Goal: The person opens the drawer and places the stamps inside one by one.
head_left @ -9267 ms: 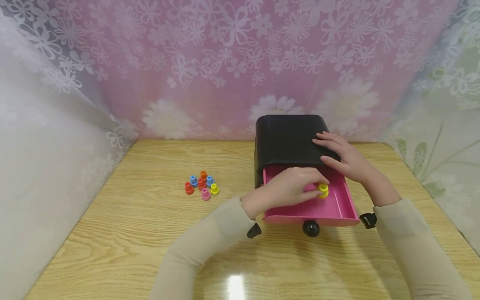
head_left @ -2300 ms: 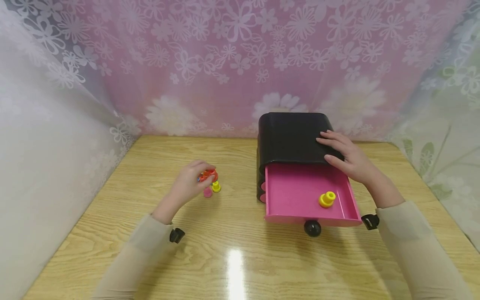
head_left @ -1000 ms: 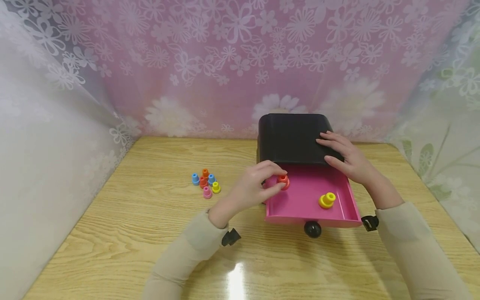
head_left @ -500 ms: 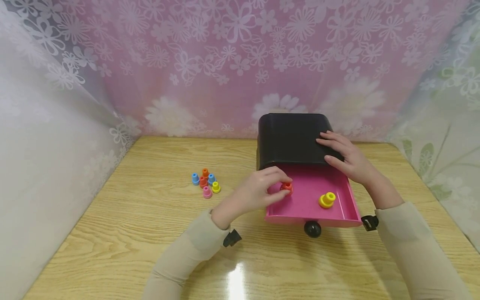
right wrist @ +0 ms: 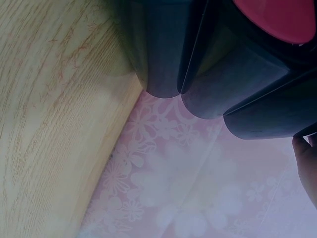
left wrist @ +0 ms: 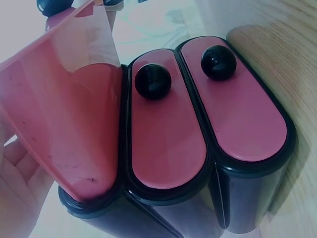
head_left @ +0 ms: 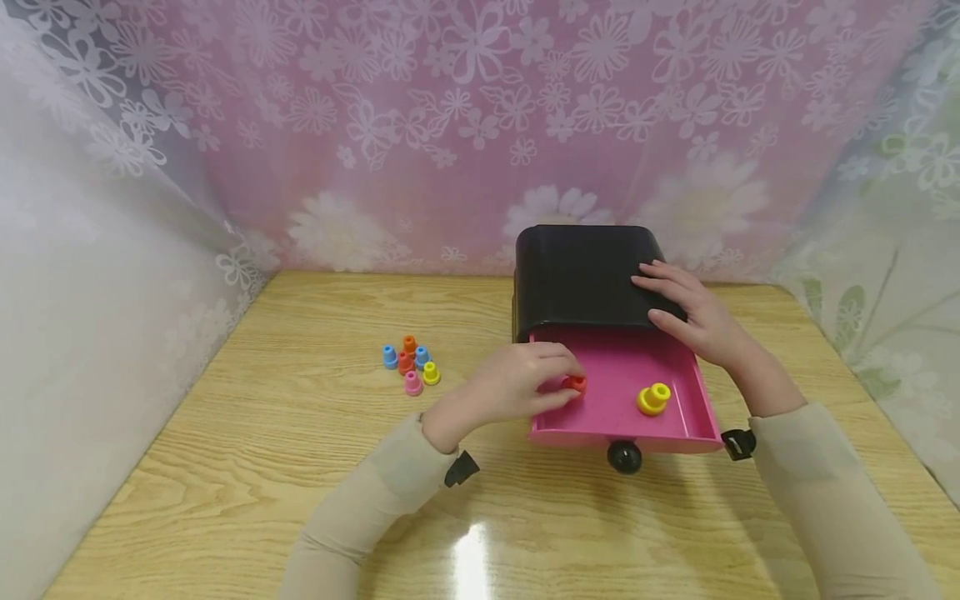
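Observation:
In the head view my left hand (head_left: pixel 513 383) reaches into the pulled-out pink drawer (head_left: pixel 615 417), thumb and fingers pinching a small red flanged peg (head_left: pixel 577 384) low near the drawer's left side. A yellow peg (head_left: pixel 654 399) stands further right in the same drawer. My right hand (head_left: pixel 693 315) rests on the top right of the black drawer cabinet (head_left: pixel 588 275), fingers spread. The left wrist view shows part of my left hand (left wrist: pixel 22 181) beside the drawer's outer wall; the peg is hidden there. Fingers of my right hand (right wrist: pixel 308 161) touch the cabinet in the right wrist view.
Several small pegs, including a pink peg (head_left: pixel 413 383) and a yellow one, stand grouped on the wooden table (head_left: pixel 300 467) left of the cabinet. A black knob (head_left: pixel 624 457) juts from the open drawer's front. Two closed drawers (left wrist: pixel 168 139) sit below it. Flowered curtains hang behind.
My left hand let go of the yellow peg, picked a red peg from the group, carried it right into the drawer and lowered it. My right hand stayed on the cabinet.

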A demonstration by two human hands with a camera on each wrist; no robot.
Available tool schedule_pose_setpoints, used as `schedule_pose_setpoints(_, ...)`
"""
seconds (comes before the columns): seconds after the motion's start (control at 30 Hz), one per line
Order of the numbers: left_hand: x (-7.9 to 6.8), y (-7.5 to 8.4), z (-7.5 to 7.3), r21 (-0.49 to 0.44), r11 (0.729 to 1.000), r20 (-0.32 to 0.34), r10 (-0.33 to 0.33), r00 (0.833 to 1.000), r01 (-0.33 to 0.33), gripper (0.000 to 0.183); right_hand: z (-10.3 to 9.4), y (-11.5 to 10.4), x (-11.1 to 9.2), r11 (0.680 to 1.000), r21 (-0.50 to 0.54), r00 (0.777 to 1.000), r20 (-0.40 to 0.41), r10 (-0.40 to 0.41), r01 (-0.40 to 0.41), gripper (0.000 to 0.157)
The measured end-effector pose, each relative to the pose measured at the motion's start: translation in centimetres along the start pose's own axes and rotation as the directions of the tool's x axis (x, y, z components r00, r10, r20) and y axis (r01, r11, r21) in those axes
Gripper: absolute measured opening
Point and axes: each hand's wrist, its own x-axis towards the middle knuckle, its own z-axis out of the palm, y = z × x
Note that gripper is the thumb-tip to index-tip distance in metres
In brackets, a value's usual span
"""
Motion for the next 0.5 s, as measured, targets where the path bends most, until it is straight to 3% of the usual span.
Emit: schedule_pose_setpoints(0.5, 0.07, 0.03, 0.18, 0.077, 0.996, 0.001, 0.051, 0.999, -0.051, 0.017, -0.06, -0.20, 0.01, 1.000, -0.001, 1.000, -0.008, -0.005, 0.005, 0.043)
